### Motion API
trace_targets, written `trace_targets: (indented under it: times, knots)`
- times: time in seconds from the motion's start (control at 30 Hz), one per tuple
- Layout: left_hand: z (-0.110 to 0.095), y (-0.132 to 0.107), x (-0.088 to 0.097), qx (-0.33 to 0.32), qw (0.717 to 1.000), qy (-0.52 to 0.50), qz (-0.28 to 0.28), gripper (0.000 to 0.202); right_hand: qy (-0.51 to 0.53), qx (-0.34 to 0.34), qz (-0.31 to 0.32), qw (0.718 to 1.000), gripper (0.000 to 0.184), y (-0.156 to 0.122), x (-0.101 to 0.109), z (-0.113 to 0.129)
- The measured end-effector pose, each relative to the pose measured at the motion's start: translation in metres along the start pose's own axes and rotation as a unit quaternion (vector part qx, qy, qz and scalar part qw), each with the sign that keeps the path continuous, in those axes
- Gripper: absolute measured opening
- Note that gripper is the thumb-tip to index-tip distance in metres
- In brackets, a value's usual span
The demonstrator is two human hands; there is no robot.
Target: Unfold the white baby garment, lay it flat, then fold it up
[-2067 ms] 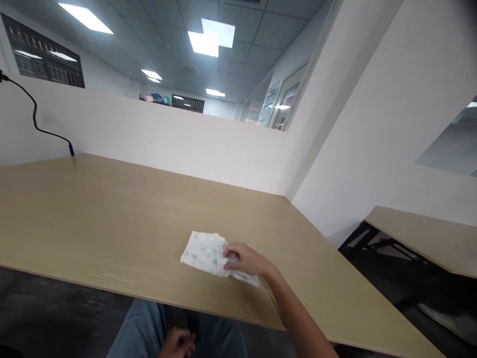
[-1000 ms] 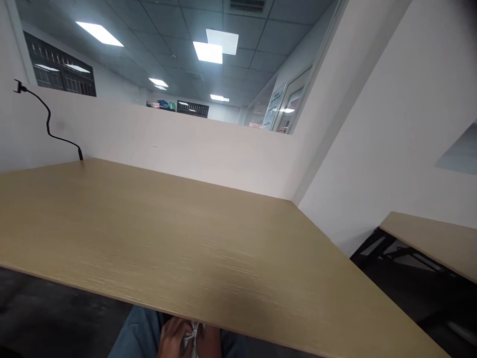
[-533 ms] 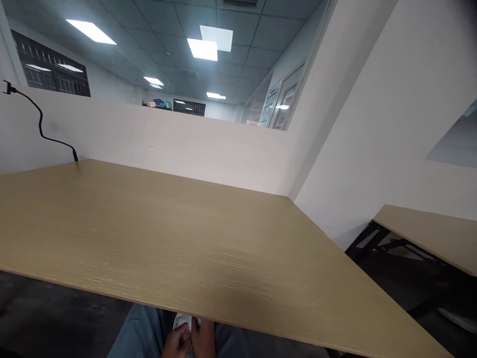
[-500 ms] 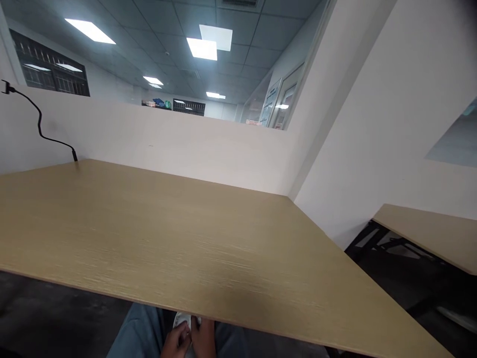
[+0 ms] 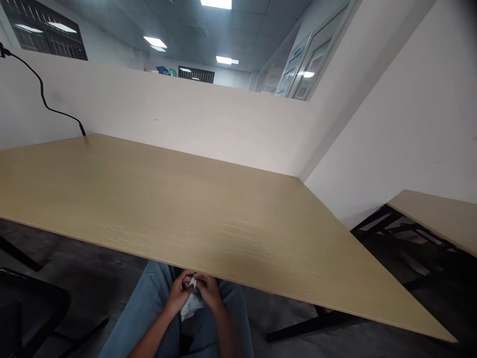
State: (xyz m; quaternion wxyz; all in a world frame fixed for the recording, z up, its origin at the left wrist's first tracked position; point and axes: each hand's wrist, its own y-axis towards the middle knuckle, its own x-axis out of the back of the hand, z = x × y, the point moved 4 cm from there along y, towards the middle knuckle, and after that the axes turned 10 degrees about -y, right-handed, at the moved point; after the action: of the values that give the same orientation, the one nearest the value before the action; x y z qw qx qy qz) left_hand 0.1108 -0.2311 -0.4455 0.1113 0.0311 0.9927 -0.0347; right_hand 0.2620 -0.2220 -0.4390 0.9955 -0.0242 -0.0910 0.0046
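Fingers of the left hand and right hand pinch closed together on a crumpled white cloth, held over the jeans just beneath the near edge of the wooden table, black cable far left.

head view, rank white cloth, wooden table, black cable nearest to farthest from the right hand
1. white cloth, held in the right hand, over the lap.
2. wooden table, near edge just above the hand.
3. black cable, far left back corner.
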Motion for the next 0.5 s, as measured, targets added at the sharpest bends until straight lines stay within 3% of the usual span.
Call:
trace_targets:
  times: [0.17, 0.37, 0.5]
  knots:
    - [0.0068, 0.0024, -0.0002, 0.006, 0.999, -0.033, 0.01, 0.051, 0.006, -0.007, 0.006, 1.0, 0.05, -0.0021, -0.0039, -0.0022]
    - [0.0017, 0.0023, 0.0015, -0.007, 0.999, -0.038, -0.035, 0.037, -0.003, 0.005, 0.024, 1.0, 0.048, -0.0027, -0.006, 0.0031]
    - [-0.0032, 0.0006, 0.0026, 0.032, 0.988, -0.135, -0.062, 0.026, -0.012, 0.014, 0.065, 0.998, 0.046, -0.0078, -0.004, 0.0052]
